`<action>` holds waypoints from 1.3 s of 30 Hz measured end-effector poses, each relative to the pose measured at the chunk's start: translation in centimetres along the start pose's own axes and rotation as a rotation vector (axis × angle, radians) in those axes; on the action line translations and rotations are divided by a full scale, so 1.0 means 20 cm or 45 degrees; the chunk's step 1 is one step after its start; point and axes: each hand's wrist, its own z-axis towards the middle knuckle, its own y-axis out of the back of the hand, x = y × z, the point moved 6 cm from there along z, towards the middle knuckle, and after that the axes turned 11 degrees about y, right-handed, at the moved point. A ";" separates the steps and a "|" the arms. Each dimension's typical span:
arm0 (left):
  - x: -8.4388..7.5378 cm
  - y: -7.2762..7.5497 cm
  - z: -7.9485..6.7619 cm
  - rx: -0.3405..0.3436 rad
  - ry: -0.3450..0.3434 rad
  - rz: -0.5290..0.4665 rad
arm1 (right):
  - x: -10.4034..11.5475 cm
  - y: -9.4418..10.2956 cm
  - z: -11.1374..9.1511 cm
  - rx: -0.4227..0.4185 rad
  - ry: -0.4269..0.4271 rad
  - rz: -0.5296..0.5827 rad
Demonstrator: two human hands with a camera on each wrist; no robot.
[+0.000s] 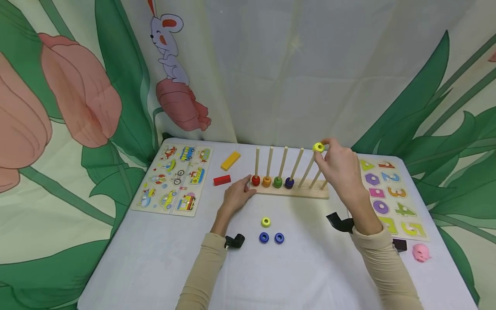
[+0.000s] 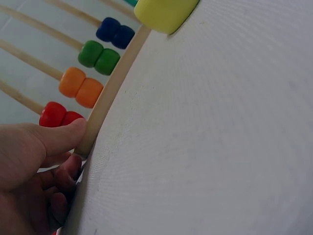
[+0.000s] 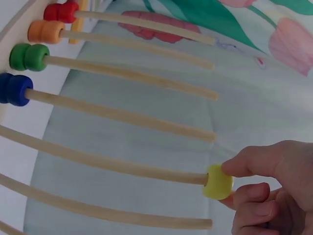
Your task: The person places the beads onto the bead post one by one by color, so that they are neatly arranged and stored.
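Note:
A wooden peg rack point(image 1: 294, 193) stands on the table, with red point(image 2: 53, 113), orange point(image 2: 72, 82), green point(image 2: 91, 53) and blue beads point(image 2: 108, 29) stacked in pairs on its first four pegs. My left hand point(image 1: 236, 194) grips the rack's left end, the thumb on the base beside the red beads. Up at the top of the fifth peg point(image 3: 161, 172), my right hand point(image 1: 342, 170) pinches a yellow bead point(image 3: 221, 182) between thumb and finger. In the right wrist view the bead meets the peg's tip. Another yellow bead point(image 1: 263, 224) and two blue beads point(image 1: 261, 239) lie loose in front.
A vehicle puzzle board point(image 1: 155, 202) lies at the left, with a yellow block point(image 1: 230, 160) and a red block point(image 1: 222, 180) beside it. Under the right arm is a number and shape board point(image 1: 391, 176), and a pink pig toy point(image 1: 420, 252) sits near the right edge.

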 end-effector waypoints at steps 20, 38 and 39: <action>0.00 0.01 -0.01 -0.012 -0.032 0.041 | 0.27 -0.76 -0.44 0.562 0.193 0.405; -0.01 0.00 -0.01 -0.005 -0.009 0.016 | 0.25 -0.76 -0.48 0.550 0.147 0.345; -0.01 0.00 -0.01 -0.005 -0.008 0.014 | 0.25 -0.72 -0.47 0.515 0.153 0.343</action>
